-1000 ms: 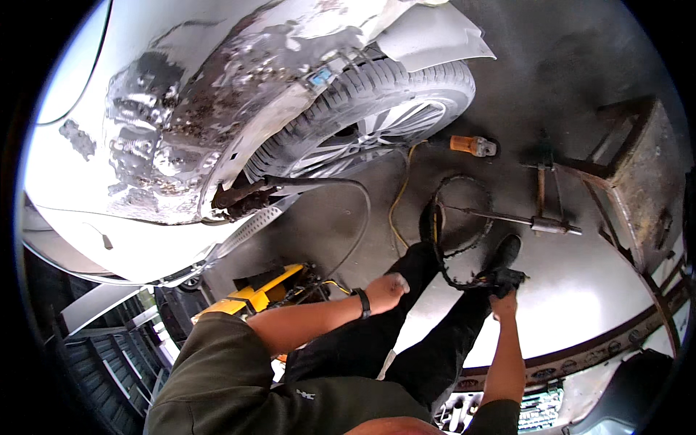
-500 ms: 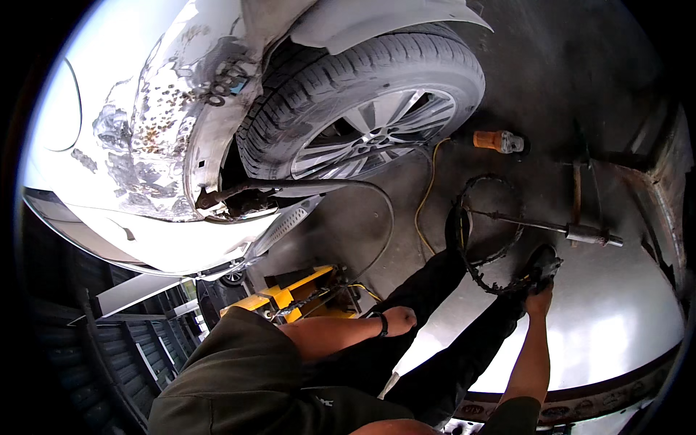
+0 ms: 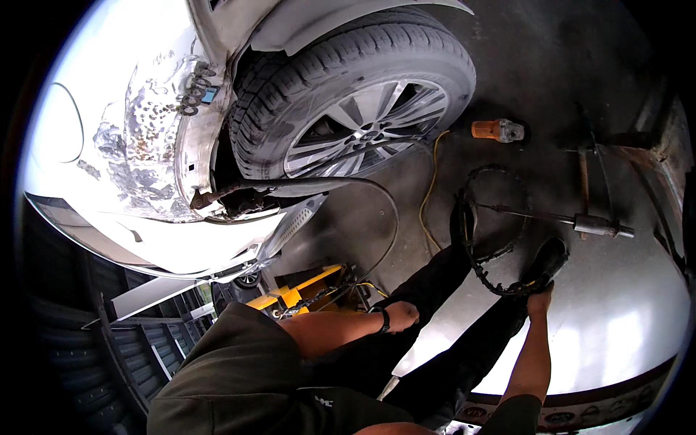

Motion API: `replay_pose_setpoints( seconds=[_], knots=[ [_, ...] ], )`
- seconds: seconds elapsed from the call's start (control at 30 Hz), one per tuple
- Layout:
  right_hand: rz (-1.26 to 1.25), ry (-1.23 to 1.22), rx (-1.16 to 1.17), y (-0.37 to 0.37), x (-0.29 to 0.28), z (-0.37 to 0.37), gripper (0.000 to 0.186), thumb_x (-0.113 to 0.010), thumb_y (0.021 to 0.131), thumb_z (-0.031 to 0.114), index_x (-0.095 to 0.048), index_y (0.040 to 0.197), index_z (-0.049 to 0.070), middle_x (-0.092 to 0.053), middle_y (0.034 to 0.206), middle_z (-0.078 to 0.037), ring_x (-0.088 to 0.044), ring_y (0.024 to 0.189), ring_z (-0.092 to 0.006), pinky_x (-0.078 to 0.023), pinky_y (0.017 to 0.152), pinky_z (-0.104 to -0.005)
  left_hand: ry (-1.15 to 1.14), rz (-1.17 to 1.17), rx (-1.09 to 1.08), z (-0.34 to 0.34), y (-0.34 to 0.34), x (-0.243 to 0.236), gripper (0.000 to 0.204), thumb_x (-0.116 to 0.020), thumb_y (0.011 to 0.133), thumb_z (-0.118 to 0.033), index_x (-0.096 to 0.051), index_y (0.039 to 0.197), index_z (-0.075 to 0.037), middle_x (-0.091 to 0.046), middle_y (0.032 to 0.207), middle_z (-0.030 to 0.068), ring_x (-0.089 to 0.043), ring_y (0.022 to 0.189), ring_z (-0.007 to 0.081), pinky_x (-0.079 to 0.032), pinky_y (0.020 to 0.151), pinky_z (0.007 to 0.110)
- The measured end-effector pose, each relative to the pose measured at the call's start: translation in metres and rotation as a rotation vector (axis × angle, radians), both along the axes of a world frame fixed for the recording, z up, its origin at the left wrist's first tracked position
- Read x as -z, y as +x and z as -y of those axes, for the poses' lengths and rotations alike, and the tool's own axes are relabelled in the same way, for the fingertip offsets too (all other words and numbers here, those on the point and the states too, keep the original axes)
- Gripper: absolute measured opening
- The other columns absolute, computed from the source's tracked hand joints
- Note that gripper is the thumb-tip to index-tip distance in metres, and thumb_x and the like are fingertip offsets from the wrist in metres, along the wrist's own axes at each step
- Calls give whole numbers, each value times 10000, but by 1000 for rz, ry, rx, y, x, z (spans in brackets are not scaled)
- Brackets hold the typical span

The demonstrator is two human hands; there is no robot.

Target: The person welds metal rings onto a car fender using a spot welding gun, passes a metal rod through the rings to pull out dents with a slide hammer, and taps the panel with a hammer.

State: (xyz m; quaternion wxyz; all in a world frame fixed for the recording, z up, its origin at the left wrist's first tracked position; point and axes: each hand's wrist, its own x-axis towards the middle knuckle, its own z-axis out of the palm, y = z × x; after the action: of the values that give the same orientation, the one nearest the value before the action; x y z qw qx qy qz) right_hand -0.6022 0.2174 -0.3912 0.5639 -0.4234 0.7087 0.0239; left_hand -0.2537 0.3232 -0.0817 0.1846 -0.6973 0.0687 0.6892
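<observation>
My left hand, with a dark band on its wrist, is curled in a fist against my dark trouser leg. My right hand reaches down beside my black shoe and grips the lower edge of a ragged black loop of cable. The loop hangs around the front of my feet. A slide hammer, a thin rod with a metal cylinder near its end, lies across the loop and points right. My right fingertips are partly hidden, and I cannot tell whether the rod is joined to the loop.
A white car with a scraped panel and a wheel stands ahead. A clamp on its body carries a dark cable. An orange angle grinder lies on the floor. A yellow machine stands at left, a rusty metal frame at right.
The loop and slide hammer have shifted slightly right and down. The view has turned a little, so the car sits farther left. My left fist has hardly moved.
</observation>
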Motion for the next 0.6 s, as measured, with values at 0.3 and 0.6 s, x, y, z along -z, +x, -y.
replay_pose_setpoints(
  seconds=[0.3, 0.6],
  knots=[
    [222, -400, 123, 91, -124, 54, 379, -565, 954, 44, -572, 1329, -6, -592, 1347, -139, -539, 1270, -250, -378, 1122, -355, -666, -27, -49, 56, -17, 74, 219, -486, 1039, -198, -619, 1036, -24, -634, 924, 83, -639, 805, 175, -549, 719, 331],
    [606, 81, 433, 122, -155, 112, 229, -582, 1022, 165, -671, 1169, 14, -691, 1023, -66, -621, 938, -129, -500, 809, -270, -431, -360, -1117, 203, -106, 68, 599, -473, 1045, -413, -349, 1503, -47, -344, 1584, 109, -391, 1433, 243, -339, 1174, 417]
  ],
)
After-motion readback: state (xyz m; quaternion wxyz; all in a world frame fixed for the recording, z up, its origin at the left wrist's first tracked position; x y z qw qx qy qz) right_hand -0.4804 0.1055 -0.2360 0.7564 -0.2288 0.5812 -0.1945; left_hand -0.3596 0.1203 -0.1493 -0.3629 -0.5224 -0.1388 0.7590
